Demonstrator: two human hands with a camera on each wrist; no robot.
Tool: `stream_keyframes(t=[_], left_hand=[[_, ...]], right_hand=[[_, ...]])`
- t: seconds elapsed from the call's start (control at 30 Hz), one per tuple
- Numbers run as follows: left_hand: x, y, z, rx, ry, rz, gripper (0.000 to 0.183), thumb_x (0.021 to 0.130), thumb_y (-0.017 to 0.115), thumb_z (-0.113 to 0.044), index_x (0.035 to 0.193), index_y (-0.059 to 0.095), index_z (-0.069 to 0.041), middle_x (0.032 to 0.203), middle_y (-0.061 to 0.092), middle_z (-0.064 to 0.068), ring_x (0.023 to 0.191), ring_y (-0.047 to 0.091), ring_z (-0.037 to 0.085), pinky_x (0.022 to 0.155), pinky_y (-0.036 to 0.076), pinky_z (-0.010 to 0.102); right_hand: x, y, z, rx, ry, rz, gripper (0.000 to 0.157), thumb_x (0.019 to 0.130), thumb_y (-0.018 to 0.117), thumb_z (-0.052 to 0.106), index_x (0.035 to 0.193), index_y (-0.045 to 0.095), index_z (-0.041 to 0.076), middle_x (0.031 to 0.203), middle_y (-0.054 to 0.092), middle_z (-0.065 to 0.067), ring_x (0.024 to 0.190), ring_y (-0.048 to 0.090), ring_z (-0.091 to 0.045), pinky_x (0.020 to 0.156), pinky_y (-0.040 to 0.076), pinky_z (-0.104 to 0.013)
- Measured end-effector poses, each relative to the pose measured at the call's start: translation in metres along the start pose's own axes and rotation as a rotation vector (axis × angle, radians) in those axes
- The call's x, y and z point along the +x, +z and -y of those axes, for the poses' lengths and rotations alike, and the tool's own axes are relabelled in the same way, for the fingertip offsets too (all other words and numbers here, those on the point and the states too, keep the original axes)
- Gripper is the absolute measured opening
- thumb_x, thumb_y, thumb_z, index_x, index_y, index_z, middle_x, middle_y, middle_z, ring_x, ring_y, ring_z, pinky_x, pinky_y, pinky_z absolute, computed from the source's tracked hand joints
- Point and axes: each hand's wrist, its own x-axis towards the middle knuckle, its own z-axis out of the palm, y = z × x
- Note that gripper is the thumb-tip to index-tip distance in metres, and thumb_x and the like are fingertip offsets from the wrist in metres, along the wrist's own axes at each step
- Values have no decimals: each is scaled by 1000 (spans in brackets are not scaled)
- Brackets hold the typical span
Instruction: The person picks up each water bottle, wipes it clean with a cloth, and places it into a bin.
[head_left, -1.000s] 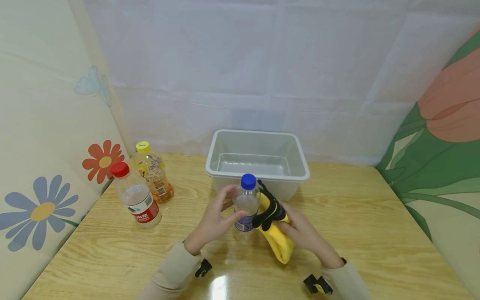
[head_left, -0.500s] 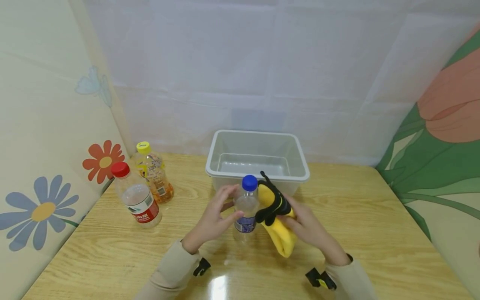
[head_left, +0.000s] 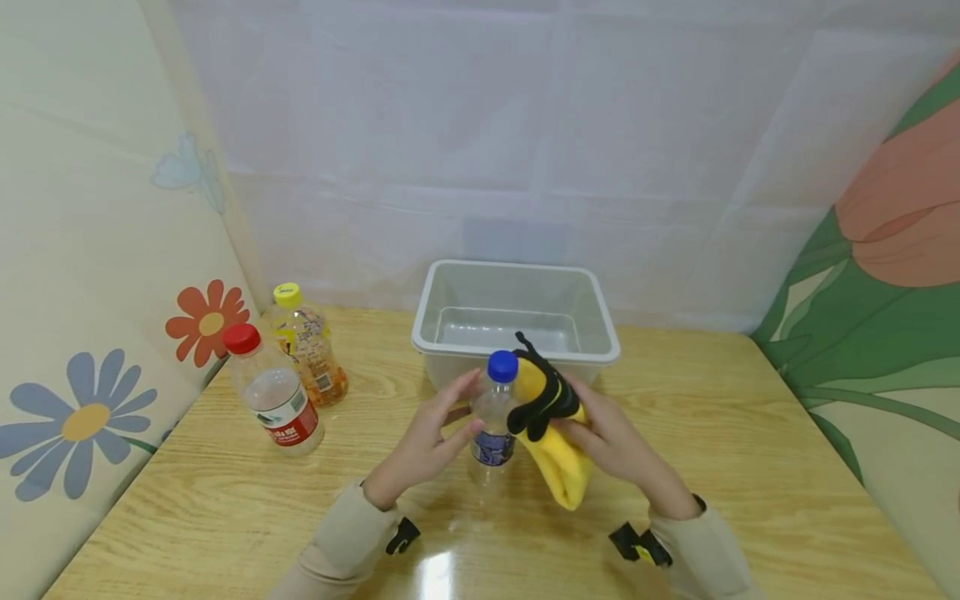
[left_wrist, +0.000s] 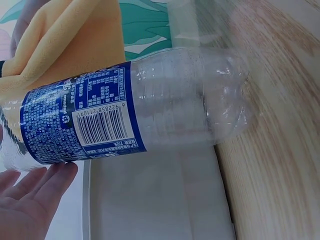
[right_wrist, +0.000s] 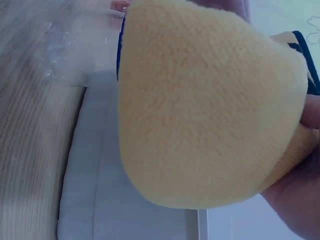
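Observation:
In the head view a clear plastic bottle (head_left: 492,450) with a blue cap and blue label stands upright at the middle of the table. My left hand (head_left: 429,435) holds it from the left, thumb in front and fingers behind. The left wrist view shows the bottle's barcode and bare lower part. My right hand (head_left: 613,440) grips a yellow fleecy cloth (head_left: 558,467) with black trim, bunched against the bottle's right side. In the right wrist view the yellow cloth (right_wrist: 210,105) hides most of the bottle.
Behind the bottle sits a light grey plastic bin (head_left: 516,343). To the left stand a red-capped bottle (head_left: 281,408) and a yellow-capped bottle (head_left: 311,358) with orange liquid. A white cloth backdrop (head_left: 480,133) closes off the table's far edge.
The cloth has shifted up along the bottle's side with my right hand. The bottle has turned a little, showing a different side of its label, and moved slightly right.

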Motion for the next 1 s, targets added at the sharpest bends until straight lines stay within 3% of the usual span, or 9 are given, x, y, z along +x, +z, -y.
stream_keyframes(t=[0.37, 0.67, 1.0], left_hand=[[1, 2, -7, 38, -31, 17, 74, 79, 67, -1, 139, 24, 6, 137, 36, 24, 115, 47, 36, 89, 47, 35], [1, 5, -5, 78, -4, -13, 75, 77, 69, 1, 138, 26, 7, 134, 38, 25, 112, 49, 37, 86, 50, 34], [1, 5, -6, 71, -31, -2, 73, 78, 67, 1, 138, 26, 7, 136, 36, 25, 113, 48, 37, 87, 49, 33]], right_hand=[[7, -2, 3, -57, 14, 54, 57, 79, 61, -7, 132, 41, 0, 113, 60, -16, 92, 61, -21, 79, 52, -41], [13, -2, 3, -101, 14, 138, 51, 80, 60, -4, 129, 45, 0, 105, 63, -10, 86, 60, -14, 77, 53, -36], [10, 5, -4, -93, 1, 186, 47, 80, 59, -6, 125, 47, -3, 104, 64, -11, 88, 61, -19, 80, 52, -39]])
